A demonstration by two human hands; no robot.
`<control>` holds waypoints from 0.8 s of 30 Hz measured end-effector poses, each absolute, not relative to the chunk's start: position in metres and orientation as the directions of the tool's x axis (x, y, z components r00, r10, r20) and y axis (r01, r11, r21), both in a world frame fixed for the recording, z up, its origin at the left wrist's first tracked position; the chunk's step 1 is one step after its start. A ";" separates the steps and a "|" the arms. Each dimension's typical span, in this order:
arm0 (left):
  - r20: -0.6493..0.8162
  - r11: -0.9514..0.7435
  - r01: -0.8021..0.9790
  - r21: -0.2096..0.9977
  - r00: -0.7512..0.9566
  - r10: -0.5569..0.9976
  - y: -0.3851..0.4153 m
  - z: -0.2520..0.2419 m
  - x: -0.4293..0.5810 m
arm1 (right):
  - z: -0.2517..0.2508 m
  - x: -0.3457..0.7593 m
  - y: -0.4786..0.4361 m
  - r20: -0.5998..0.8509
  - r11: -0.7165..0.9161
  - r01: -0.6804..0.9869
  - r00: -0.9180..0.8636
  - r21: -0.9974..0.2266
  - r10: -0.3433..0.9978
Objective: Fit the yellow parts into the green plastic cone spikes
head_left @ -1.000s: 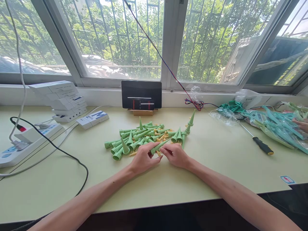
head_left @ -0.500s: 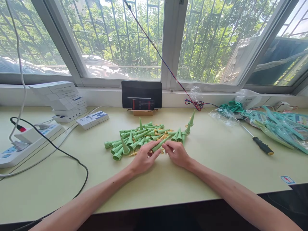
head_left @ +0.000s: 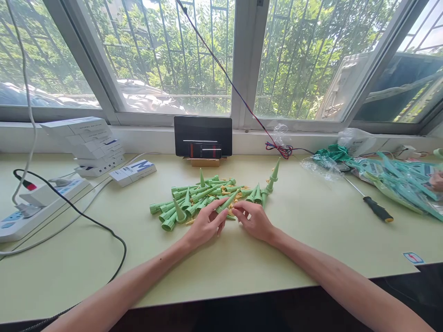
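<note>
My left hand (head_left: 205,227) is closed round a green plastic spike (head_left: 227,202), its narrow end pointing up and to the right. Close beside it, my right hand (head_left: 255,220) has thumb and fingers pinched together near the spike; what they hold, if anything, is too small to make out. Behind both hands lies a heap of hollow green cone-shaped spikes (head_left: 168,224), some on their sides and some upright. Small yellow pieces (head_left: 236,188) are scattered among them. Right of the heap, a taller stacked green spike (head_left: 273,176) stands upright.
A dark tablet (head_left: 203,129) leans at the back behind a phone (head_left: 204,151). White boxes (head_left: 97,143) and a power strip (head_left: 48,203) with cables lie left. At right are a screwdriver (head_left: 378,210), plastic packages (head_left: 398,180) and part of another person's hand (head_left: 436,181).
My left hand has shifted slightly, tilting the held green spike more upright, and its fingers have drawn together. My right hand stays nearly in place. Another person's hand has appeared at the right edge.
</note>
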State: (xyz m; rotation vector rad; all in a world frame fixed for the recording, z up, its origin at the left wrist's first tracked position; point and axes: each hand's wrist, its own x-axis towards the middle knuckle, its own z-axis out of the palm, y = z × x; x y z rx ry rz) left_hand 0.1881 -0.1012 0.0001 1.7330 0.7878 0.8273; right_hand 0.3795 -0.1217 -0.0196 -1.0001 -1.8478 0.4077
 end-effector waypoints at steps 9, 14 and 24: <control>0.136 -0.207 0.069 0.976 0.551 0.824 -0.098 -0.001 0.188 | -0.018 0.381 -0.122 0.586 0.585 0.449 -0.156 -0.675 0.796; 0.108 -0.181 0.085 0.980 0.538 0.836 -0.099 0.001 0.188 | -0.017 0.381 -0.122 0.587 0.582 0.444 -0.144 -0.681 0.797; 0.033 -0.022 -0.029 0.999 0.499 0.866 -0.097 0.007 0.189 | -0.025 0.384 -0.119 0.658 0.650 0.572 -0.238 -0.500 0.715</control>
